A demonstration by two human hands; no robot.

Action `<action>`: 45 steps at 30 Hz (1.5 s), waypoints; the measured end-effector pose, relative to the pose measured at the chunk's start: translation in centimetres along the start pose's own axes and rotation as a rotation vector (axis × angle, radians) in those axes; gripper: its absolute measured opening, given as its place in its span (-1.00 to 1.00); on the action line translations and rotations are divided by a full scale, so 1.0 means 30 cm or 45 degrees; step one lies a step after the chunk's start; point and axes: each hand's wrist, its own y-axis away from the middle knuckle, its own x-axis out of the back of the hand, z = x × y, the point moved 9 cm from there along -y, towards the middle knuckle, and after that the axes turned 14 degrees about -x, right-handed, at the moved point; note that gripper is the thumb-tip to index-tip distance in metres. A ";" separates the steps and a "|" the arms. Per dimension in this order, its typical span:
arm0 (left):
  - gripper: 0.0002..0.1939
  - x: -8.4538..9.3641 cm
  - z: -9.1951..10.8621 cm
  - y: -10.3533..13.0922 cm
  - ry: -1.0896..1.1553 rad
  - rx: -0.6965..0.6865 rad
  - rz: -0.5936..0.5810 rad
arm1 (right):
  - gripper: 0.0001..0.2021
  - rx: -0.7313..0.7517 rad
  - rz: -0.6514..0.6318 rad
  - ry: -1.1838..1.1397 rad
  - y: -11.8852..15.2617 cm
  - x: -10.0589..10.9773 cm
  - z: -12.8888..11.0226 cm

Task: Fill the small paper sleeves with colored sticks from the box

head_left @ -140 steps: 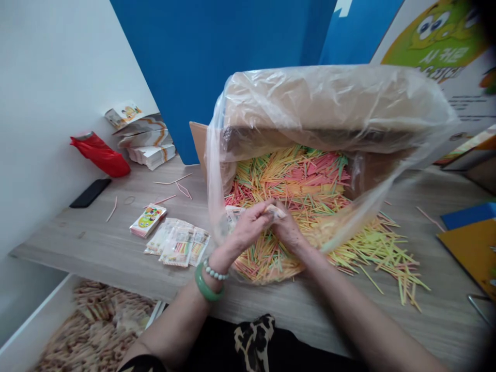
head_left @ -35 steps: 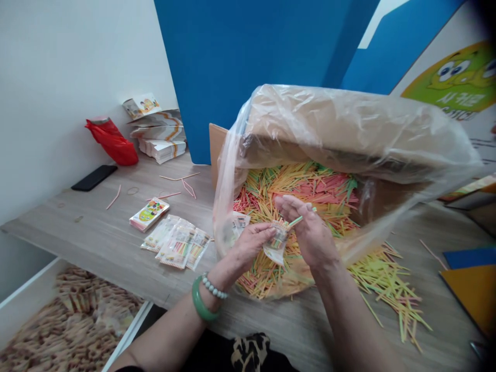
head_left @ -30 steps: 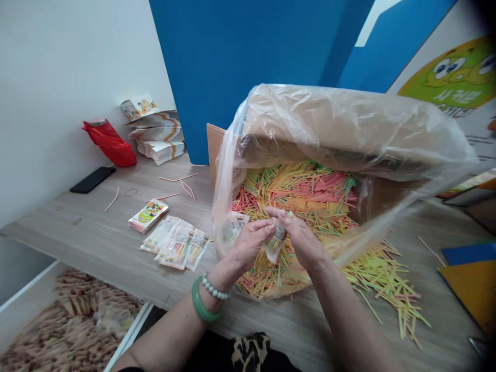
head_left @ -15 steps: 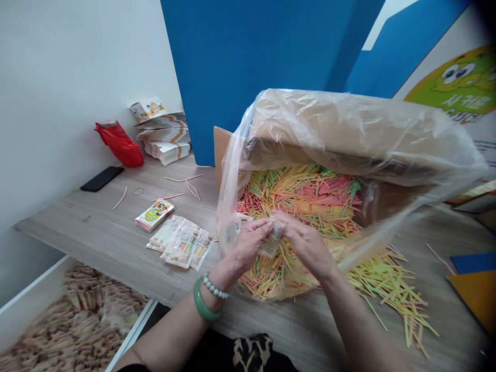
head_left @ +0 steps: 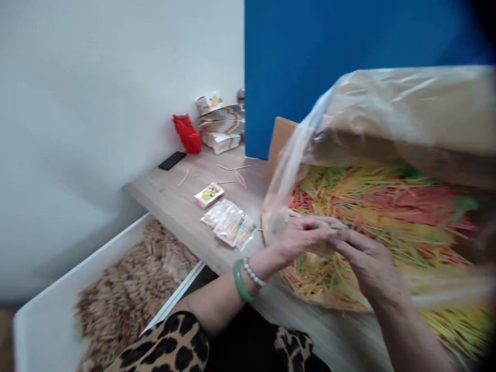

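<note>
My left hand (head_left: 300, 236), with a green bangle and a beaded bracelet at the wrist, is closed on a small clear packet (head_left: 323, 247). My right hand (head_left: 368, 256) meets it from the other side, its fingers pinched at the packet's edge. Motion blur and the fingers hide most of the packet. Both hands are over thin coloured sticks (head_left: 411, 204) in red, yellow, orange and green. These fill a cardboard box (head_left: 281, 142) lined with a clear plastic bag (head_left: 395, 103). Several filled clear packets (head_left: 230, 225) lie on the table left of my hands.
A stack of printed cards (head_left: 209, 195) and a few loose sticks (head_left: 233, 168) lie on the table (head_left: 170, 188). Behind are a black phone (head_left: 172, 160), a red bag (head_left: 186, 133) and stacked cartons (head_left: 221, 139). A white bin (head_left: 50, 315) full of small packets stands lower left. Spilled sticks lie right.
The view has swung left, so the table and box sit further right in it. My hands have come closer together around the packet, which shows less than before.
</note>
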 end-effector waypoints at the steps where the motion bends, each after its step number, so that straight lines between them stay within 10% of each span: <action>1: -0.89 0.002 0.015 0.007 -0.041 -0.014 0.010 | -0.83 -0.009 -0.015 -0.012 0.000 -0.011 0.008; 11: -0.82 0.229 0.155 0.158 -0.768 -0.157 0.142 | -0.74 -0.094 -0.439 0.261 0.077 -0.336 0.004; 19: -0.75 0.548 0.080 0.188 -2.398 0.208 0.159 | -0.69 -0.009 -0.050 0.653 -0.016 -0.182 0.029; 26: -0.68 0.617 0.092 0.142 -2.627 0.275 0.159 | -0.64 -0.186 0.221 1.395 -0.101 -0.188 0.032; 31: -0.61 0.541 0.196 0.175 -2.558 -0.148 0.308 | -0.58 -0.188 0.289 1.373 -0.123 -0.240 0.014; 37: -0.76 0.253 0.233 0.226 -1.965 -0.857 0.253 | -0.65 -0.132 0.245 1.368 -0.092 -0.280 0.008; 41: -0.81 0.129 0.175 0.198 -1.568 -0.829 0.081 | -0.73 -0.157 0.185 1.219 -0.094 -0.272 0.014; 45: -0.83 0.126 0.098 0.144 -1.341 -0.556 0.037 | -0.71 -0.096 0.282 1.084 -0.093 -0.195 0.018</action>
